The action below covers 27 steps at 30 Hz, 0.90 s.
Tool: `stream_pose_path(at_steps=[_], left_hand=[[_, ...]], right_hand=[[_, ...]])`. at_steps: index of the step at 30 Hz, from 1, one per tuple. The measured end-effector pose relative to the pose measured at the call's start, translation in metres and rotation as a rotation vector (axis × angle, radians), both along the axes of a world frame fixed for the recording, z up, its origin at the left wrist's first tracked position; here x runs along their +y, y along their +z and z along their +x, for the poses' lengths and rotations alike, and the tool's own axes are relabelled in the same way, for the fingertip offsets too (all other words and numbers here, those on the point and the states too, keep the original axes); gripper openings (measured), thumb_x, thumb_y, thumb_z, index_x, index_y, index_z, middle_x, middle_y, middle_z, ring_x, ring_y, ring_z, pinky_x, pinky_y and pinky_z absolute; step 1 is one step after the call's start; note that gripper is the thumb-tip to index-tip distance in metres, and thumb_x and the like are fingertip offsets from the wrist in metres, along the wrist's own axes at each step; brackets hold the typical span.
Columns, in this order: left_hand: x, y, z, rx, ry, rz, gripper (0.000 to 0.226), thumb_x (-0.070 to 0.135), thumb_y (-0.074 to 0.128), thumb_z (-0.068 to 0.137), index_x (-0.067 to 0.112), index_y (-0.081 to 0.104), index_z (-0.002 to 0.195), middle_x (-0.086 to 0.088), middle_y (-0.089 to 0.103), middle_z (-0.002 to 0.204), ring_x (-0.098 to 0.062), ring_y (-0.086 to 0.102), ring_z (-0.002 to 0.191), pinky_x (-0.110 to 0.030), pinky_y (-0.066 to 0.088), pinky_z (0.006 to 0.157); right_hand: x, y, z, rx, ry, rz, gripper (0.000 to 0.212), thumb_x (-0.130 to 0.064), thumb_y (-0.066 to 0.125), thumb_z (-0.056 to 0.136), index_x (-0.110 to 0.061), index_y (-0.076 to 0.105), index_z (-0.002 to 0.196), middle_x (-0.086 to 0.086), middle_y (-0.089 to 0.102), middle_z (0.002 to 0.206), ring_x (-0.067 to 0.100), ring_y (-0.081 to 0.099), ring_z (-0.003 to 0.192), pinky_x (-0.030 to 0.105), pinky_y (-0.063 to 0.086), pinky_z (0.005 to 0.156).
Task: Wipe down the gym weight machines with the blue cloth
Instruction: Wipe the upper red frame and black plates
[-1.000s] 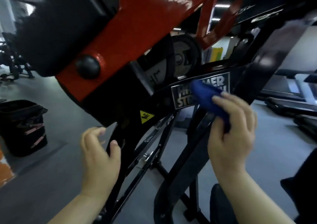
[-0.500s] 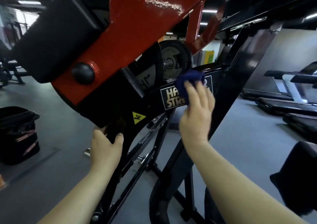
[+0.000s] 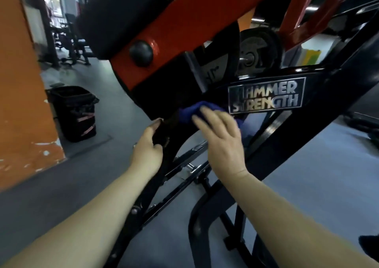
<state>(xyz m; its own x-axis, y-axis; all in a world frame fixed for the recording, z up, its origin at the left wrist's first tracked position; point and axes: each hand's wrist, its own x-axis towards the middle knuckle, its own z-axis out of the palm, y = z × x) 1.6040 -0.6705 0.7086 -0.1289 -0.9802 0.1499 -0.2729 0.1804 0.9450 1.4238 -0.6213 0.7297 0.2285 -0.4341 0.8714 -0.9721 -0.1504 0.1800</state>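
Observation:
The weight machine has a black frame (image 3: 332, 95) with a "Hammer Strength" nameplate (image 3: 266, 95) and a red lever arm (image 3: 194, 21) above it. My right hand (image 3: 221, 142) presses the bunched blue cloth (image 3: 188, 112) against the black frame just left of the nameplate, fingers spread and fairly straight over the cloth. My left hand (image 3: 146, 150) grips a lower black bar of the frame, thumb on the near side and fingers wrapped behind it.
A weight plate (image 3: 258, 52) hangs on a peg behind the frame. A black bin (image 3: 73, 112) stands on the grey floor at the left, beside an orange pillar (image 3: 18, 83). Other gym machines stand far back left. Frame struts cross low in front of me.
My right hand slid the cloth left and down off the nameplate onto the bare frame. My left hand closed on the lower bar. The view swung left.

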Motion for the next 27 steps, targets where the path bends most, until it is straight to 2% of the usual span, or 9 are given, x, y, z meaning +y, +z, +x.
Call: stream_pose_path(at_steps=[2, 5, 8, 14, 17, 20, 22, 24, 27], left_hand=[[-0.004, 0.003, 0.009, 0.037, -0.01, 0.002, 0.063, -0.004, 0.038, 0.096, 0.04, 0.042, 0.141, 0.012, 0.054, 0.13, -0.004, 0.057, 0.095, -0.016, 0.046, 0.078], [-0.015, -0.004, 0.021, -0.011, 0.026, 0.092, 0.046, 0.006, 0.042, 0.101, 0.028, 0.049, 0.14, 0.01, 0.054, 0.136, -0.008, 0.054, 0.115, -0.015, 0.042, 0.088], [-0.01, -0.025, 0.026, -0.021, -0.072, 0.199, 0.058, -0.002, 0.037, 0.098, 0.033, 0.043, 0.143, 0.01, 0.052, 0.137, -0.006, 0.053, 0.111, -0.008, 0.046, 0.068], [-0.014, -0.045, 0.035, 0.061, -0.081, 0.122, 0.058, -0.003, 0.042, 0.097, 0.036, 0.048, 0.139, 0.015, 0.06, 0.125, 0.002, 0.059, 0.107, -0.007, 0.044, 0.075], [-0.022, -0.048, 0.043, 0.082, -0.08, 0.131, 0.054, -0.003, 0.041, 0.098, 0.032, 0.05, 0.138, 0.015, 0.056, 0.126, 0.016, 0.057, 0.072, 0.002, 0.039, 0.056], [-0.022, -0.05, 0.047, 0.128, -0.109, 0.144, 0.055, -0.01, 0.036, 0.095, 0.023, 0.055, 0.135, 0.013, 0.057, 0.127, 0.006, 0.057, 0.095, 0.005, 0.039, 0.065], [-0.024, -0.049, 0.051, 0.146, -0.124, 0.164, 0.056, -0.013, 0.037, 0.091, 0.023, 0.061, 0.126, 0.01, 0.064, 0.117, -0.002, 0.057, 0.102, -0.002, 0.044, 0.075], [-0.027, -0.044, 0.06, 0.095, -0.133, 0.171, 0.053, -0.012, 0.039, 0.089, 0.027, 0.062, 0.117, 0.01, 0.065, 0.1, -0.004, 0.058, 0.089, -0.01, 0.044, 0.076], [-0.035, -0.038, 0.072, 0.077, -0.245, 0.196, 0.055, -0.014, 0.037, 0.091, 0.026, 0.058, 0.122, 0.012, 0.064, 0.106, 0.005, 0.059, 0.094, -0.005, 0.044, 0.078]], right_hand=[[-0.002, -0.005, 0.001, 0.148, 0.082, 0.085, 0.051, 0.008, 0.043, 0.086, -0.009, 0.063, 0.129, 0.008, 0.054, 0.14, 0.027, 0.04, 0.128, 0.038, 0.032, 0.113], [-0.005, 0.019, -0.004, -0.058, 0.049, -0.122, 0.047, 0.012, 0.042, 0.085, -0.003, 0.066, 0.122, 0.015, 0.057, 0.135, 0.029, 0.038, 0.127, 0.035, 0.025, 0.118], [-0.011, 0.011, 0.009, -0.167, -0.017, -0.178, 0.049, 0.017, 0.043, 0.082, 0.0, 0.064, 0.123, 0.017, 0.054, 0.137, 0.031, 0.034, 0.129, 0.039, 0.027, 0.117], [-0.021, -0.063, 0.027, 0.355, 0.071, 0.251, 0.049, -0.002, 0.048, 0.088, -0.013, 0.058, 0.136, 0.003, 0.05, 0.144, 0.026, 0.039, 0.136, 0.041, 0.036, 0.112], [-0.023, -0.032, 0.027, 0.094, 0.034, 0.024, 0.043, 0.003, 0.045, 0.092, -0.01, 0.063, 0.129, 0.008, 0.056, 0.137, 0.028, 0.041, 0.128, 0.045, 0.041, 0.105], [-0.032, -0.037, 0.055, -0.094, -0.098, -0.105, 0.046, 0.007, 0.047, 0.088, -0.005, 0.059, 0.132, 0.013, 0.047, 0.142, 0.032, 0.036, 0.131, 0.045, 0.031, 0.114], [-0.035, -0.072, 0.075, 0.069, -0.11, 0.103, 0.054, -0.002, 0.058, 0.085, -0.007, 0.052, 0.139, 0.01, 0.039, 0.149, 0.033, 0.032, 0.137, 0.043, 0.024, 0.118], [-0.031, -0.096, 0.075, 0.316, -0.087, 0.336, 0.064, -0.008, 0.063, 0.083, -0.013, 0.047, 0.145, 0.004, 0.037, 0.153, 0.028, 0.029, 0.141, 0.042, 0.024, 0.119], [-0.027, -0.07, 0.058, 0.379, -0.067, 0.293, 0.055, -0.005, 0.054, 0.085, -0.017, 0.055, 0.138, 0.001, 0.046, 0.148, 0.025, 0.034, 0.137, 0.042, 0.031, 0.113]])
